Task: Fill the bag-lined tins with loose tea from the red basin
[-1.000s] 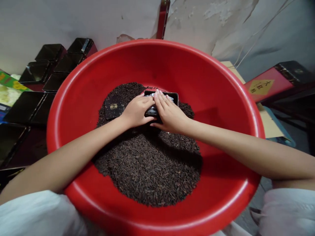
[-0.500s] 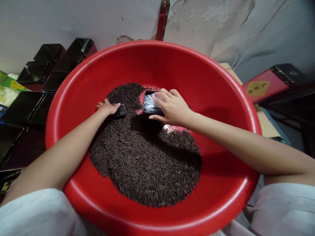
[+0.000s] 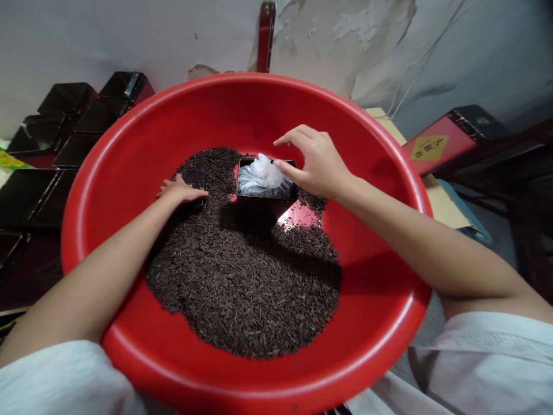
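Observation:
A large red plastic basin (image 3: 380, 242) holds a heap of loose dark tea leaves (image 3: 254, 288). A dark rectangular tin (image 3: 259, 210) stands among the leaves, its top off. Inside it is a gathered clear plastic bag (image 3: 263, 177), the crumpled neck sticking up above the rim. My right hand (image 3: 317, 161) is open at the tin's right side, fingers curved and apart, the thumb tip close to or touching the bag. To the left, my left hand (image 3: 177, 191) spans a black tin lid (image 3: 194, 181) lying on the leaves, thumb and fingers at opposite sides.
Several dark tins (image 3: 64, 99) stand in rows left of the basin. A pink tin with a yellow label (image 3: 432, 147) lies on the right near a cardboard box (image 3: 449, 202). Behind the basin is a peeling wall (image 3: 341, 46), with a dark red upright bar (image 3: 265, 37) against it.
My right hand has lifted off the bag and moved to the right, fingers opening. The bag's neck now stands up. My left hand remains at the lid; the whole view has shifted slightly.

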The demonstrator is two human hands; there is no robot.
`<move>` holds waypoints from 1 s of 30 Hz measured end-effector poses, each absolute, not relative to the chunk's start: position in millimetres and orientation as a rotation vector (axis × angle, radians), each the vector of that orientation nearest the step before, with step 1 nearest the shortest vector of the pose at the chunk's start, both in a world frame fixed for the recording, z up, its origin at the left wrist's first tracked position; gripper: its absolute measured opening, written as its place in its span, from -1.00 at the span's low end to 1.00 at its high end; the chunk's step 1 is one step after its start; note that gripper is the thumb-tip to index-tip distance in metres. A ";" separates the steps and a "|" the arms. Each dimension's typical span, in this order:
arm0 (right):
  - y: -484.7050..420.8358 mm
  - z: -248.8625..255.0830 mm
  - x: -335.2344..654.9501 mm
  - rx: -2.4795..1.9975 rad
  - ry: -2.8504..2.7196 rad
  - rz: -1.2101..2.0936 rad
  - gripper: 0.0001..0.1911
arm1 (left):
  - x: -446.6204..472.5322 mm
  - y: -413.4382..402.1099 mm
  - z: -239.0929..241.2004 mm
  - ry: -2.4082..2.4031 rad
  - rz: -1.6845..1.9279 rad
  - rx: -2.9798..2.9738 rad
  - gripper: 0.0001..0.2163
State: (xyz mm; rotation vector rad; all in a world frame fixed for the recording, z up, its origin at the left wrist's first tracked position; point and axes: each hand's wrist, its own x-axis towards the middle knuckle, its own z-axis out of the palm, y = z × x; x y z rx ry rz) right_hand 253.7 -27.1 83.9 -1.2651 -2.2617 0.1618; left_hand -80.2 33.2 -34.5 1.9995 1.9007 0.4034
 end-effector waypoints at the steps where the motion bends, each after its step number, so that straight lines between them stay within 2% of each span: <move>1: -25.1 87.3 257.0 -1.269 -2.245 0.176 -0.73 | -77.9 30.6 -28.4 1.994 0.459 1.945 0.06; 4: -17.2 91.2 265.0 -1.278 -2.215 0.223 -0.78 | -60.5 18.1 6.3 2.142 0.639 1.874 -0.02; 6: -11.7 89.7 268.5 -1.293 -2.212 0.247 -0.78 | -43.8 8.0 35.9 2.331 0.537 1.749 0.10; 7: -9.2 88.4 269.6 -1.300 -2.216 0.252 -0.77 | -36.0 3.4 49.2 2.344 0.510 1.772 0.08; 12: -6.0 88.8 270.9 -1.309 -2.272 0.231 -0.68 | -21.1 -5.4 75.9 2.173 0.563 1.838 -0.26; 14: -10.7 93.0 268.5 -1.289 -2.301 0.164 -0.52 | -21.6 -7.6 77.0 1.994 0.644 2.068 -0.36; 18: -28.7 98.4 256.7 -1.054 -2.518 -0.021 0.05 | -8.5 -30.0 93.9 1.562 0.580 2.673 -0.38; 20: -38.9 96.8 248.7 -0.928 -2.620 -0.025 0.15 | 4.1 -47.8 106.2 1.422 0.513 2.781 -0.39; 24: -52.8 89.5 237.1 -0.785 -2.712 0.066 0.20 | 22.5 -73.2 116.5 1.183 0.408 2.862 -0.40; 27: -55.2 88.4 237.9 -0.770 -2.736 0.120 0.14 | 25.9 -75.3 110.5 1.043 0.377 2.854 -0.44; 30: -50.3 93.2 247.1 -0.895 -2.715 0.144 0.07 | 24.6 -66.8 97.8 1.014 0.506 2.829 -0.52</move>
